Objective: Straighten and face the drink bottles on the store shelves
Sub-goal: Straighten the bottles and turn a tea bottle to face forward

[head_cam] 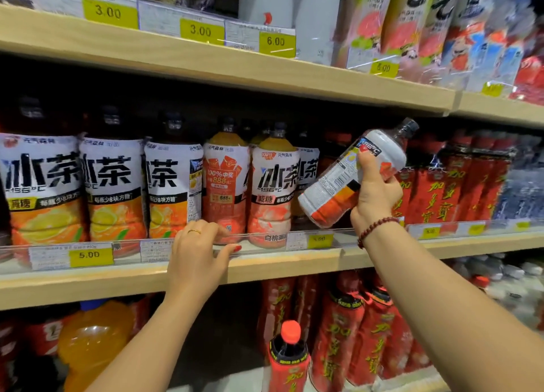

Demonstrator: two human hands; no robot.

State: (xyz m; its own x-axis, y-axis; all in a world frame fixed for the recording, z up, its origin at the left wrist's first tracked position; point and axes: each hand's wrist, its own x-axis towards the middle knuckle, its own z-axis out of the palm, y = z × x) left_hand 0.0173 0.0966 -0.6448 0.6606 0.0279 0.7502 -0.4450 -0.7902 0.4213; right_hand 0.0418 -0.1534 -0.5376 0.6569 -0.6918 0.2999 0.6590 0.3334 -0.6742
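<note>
My right hand (pixel 375 193) grips an iced-tea bottle (pixel 344 175) with a white and orange label, lifted off the middle shelf and tilted with its dark cap up to the right. My left hand (pixel 200 246) rests on the clear front rail of the middle shelf (pixel 265 266), fingers spread, in front of a peach-label bottle (pixel 225 182) whose label is turned sideways. Beside it stands a peach iced-tea bottle (pixel 272 185) facing forward. Three lemon iced-tea bottles (pixel 114 185) line the left of the shelf.
Red herbal-tea bottles (pixel 450 191) fill the right of the middle shelf. The upper shelf (pixel 206 59) carries yellow price tags and tall bottles. Below stand an orange soda bottle (pixel 94 341), red bottles (pixel 353 332) and one red-capped bottle (pixel 290 359) at the front.
</note>
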